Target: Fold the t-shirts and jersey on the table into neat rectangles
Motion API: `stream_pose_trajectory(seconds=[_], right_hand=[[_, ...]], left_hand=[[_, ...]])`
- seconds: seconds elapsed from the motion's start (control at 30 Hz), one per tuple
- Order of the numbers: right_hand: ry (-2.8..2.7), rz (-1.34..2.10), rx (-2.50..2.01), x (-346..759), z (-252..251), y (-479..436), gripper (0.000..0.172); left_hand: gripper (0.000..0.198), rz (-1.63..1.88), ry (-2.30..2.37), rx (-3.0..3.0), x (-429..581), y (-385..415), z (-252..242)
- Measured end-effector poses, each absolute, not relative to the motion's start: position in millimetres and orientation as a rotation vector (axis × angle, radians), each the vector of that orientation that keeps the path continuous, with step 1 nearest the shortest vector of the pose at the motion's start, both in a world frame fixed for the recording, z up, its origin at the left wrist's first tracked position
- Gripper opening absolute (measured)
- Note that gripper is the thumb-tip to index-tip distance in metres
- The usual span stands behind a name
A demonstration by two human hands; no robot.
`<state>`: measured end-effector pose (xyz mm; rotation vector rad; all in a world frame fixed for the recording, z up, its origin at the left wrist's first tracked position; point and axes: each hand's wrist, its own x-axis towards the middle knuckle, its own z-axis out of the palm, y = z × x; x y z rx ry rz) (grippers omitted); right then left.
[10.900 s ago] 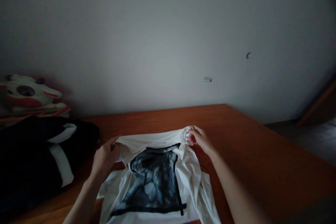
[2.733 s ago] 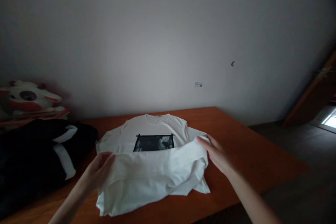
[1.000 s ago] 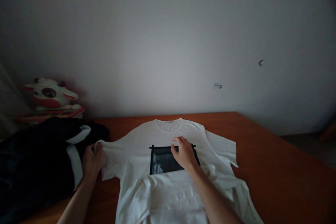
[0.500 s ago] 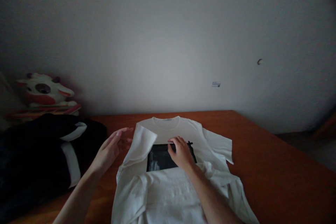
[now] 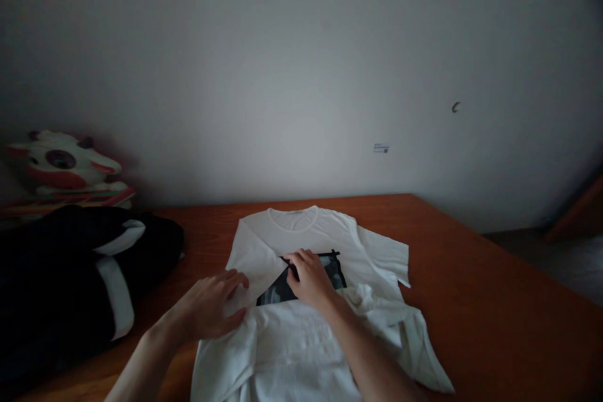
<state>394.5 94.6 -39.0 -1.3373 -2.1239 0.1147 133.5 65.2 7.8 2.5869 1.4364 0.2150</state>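
A white short-sleeved T-shirt [image 5: 325,223] lies with its neckline toward the wall. On its chest is a dark rectangular print [image 5: 277,292]. My right hand [image 5: 311,277] rests on the upper part of this print, its fingers bent and the thumb apart. At the shirt's left side is my left hand [image 5: 210,304], thumb and fingers curved apart around the edge of the folded-in left sleeve, touching the fabric. That sleeve lies over part of the print. White cloth [image 5: 301,352] is bunched in folds across the lower shirt, partly under my right forearm.
The shirt lies on a reddish-brown wooden table [image 5: 471,301] against a grey wall [image 5: 301,75]. To the left sits a black bundle of cloth with white bands [image 5: 56,282]. Behind it a cow plush toy [image 5: 70,160] stands on a stack [image 5: 85,198].
My left hand has come down and right onto the shirt's left side. The sleeve that stood raised now lies flatter across the print. My right hand stays on the print.
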Motion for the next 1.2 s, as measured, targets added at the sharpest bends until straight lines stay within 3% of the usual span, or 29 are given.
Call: stream_pose_trajectory(seconds=[0.13, 0.33, 0.5, 0.67, 0.9, 1.07, 1.2], right_hand=[[-2.116, 0.106, -1.395, 389.3, -39.8, 95.8, 0.025], [-2.065, 0.106, -1.365, 383.5, -40.7, 101.6, 0.008], [-1.782, 0.337, -1.33, 385.9, -45.7, 108.6, 0.008], [-1.574, 0.59, -1.275, 388.9, -52.4, 114.1, 0.011], [-1.748, 0.47, -1.207, 387.6, -50.6, 109.9, 0.022], [-1.684, 0.465, -1.22, 386.7, -49.2, 109.3, 0.02], [-1.675, 0.506, -1.232, 385.3, -47.6, 108.1, 0.017]], left_hand=[[0.043, 0.231, 1.454, 2.575, 130.8, 64.4, 3.3], [0.035, 0.264, 1.512, 2.555, 135.0, 67.1, 10.7], [0.027, 0.57, 1.371, 2.438, 137.2, 70.1, 16.8], [0.032, 0.456, 1.339, 2.504, 137.2, 68.7, 11.9], [0.028, 0.232, 1.323, 2.513, 142.0, 65.8, 13.9], [0.014, 0.264, 1.283, 2.522, 144.6, 62.7, 12.7], [0.021, 0.379, 1.294, 2.472, 146.9, 63.8, 7.1]])
